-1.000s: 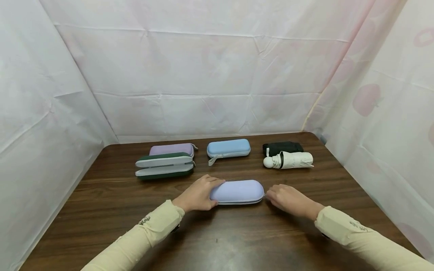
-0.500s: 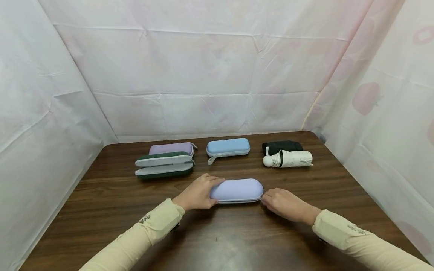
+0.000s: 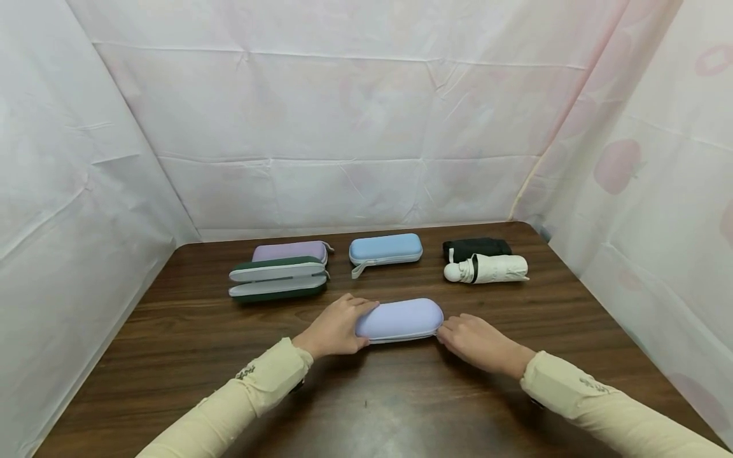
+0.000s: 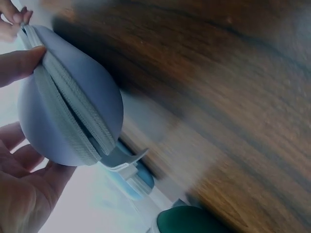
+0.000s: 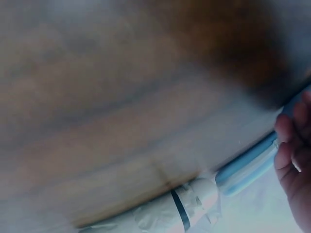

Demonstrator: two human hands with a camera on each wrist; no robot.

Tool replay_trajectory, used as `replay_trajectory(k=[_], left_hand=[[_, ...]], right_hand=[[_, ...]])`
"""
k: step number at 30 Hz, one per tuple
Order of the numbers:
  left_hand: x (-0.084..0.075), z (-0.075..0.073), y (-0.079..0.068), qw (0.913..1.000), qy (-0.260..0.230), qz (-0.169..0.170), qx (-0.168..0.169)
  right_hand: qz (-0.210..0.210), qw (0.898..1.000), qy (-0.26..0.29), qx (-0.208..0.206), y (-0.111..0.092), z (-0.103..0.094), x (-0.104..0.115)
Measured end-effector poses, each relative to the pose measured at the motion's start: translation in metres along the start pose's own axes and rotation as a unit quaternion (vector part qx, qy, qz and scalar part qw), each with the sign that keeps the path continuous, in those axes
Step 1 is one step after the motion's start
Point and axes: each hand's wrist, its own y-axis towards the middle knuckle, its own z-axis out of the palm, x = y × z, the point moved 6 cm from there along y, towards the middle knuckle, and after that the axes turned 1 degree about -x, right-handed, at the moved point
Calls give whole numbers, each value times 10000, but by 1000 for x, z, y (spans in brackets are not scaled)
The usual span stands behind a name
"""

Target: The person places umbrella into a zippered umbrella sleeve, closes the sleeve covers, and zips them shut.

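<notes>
Lavender case: I see the lavender case [image 3: 397,320] lying on the brown table [image 3: 366,401], between the two hands; its zipper tapes part in a dark gap at the left end, contents too dark to make out.
Left hand: the left hand [image 3: 335,327] grips the case's left end, thumb across the zipper, fingers behind and partly hidden.
Right hand: the right hand [image 3: 476,342] is at the right end, fingertips pinching the zipper pull [image 4: 24,26], which they mostly cover; my right wrist view blurs and cuts this hand off.
Sleeves: dark markings on the pale yellow sleeves [image 3: 277,369], too small for me to read.
Behind, left: the gaping green case [image 3: 277,295] hides the purple case's [image 3: 289,250] front.
Behind, middle: the blue case [image 3: 385,247], its strap towards me.
Behind, right: the white umbrella [image 3: 498,269] partly covers a black bundle [image 3: 480,247].
</notes>
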Motion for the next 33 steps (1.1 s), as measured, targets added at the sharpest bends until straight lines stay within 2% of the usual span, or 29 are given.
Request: replay_trajectory(k=[5,11,17,22,25,29,33], left_hand=[[-3,1,-2,9997,164,-152,67],[-11,-1,-6,9994,323,6,129],[-19,-5,-7,9987,-62,167,474],[-25,-7,-3,9959,-361,606,566],[-26,-6,-2,9931,-348,976,548],[-29,-2,0,9858,270,1587,471],[-37,-1,4,9699,1111,2141,328]], right_hand=[[138,9991,-355,192,9,1,-10],[530,9971,-403,372,20,6,-25],[746,9951,-350,549,29,11,-37],[860,9937,-371,618,35,18,-45],[930,9934,-319,585,39,20,-49],[995,9932,-175,587,45,22,-51],[1092,9918,-43,664,52,24,-53]])
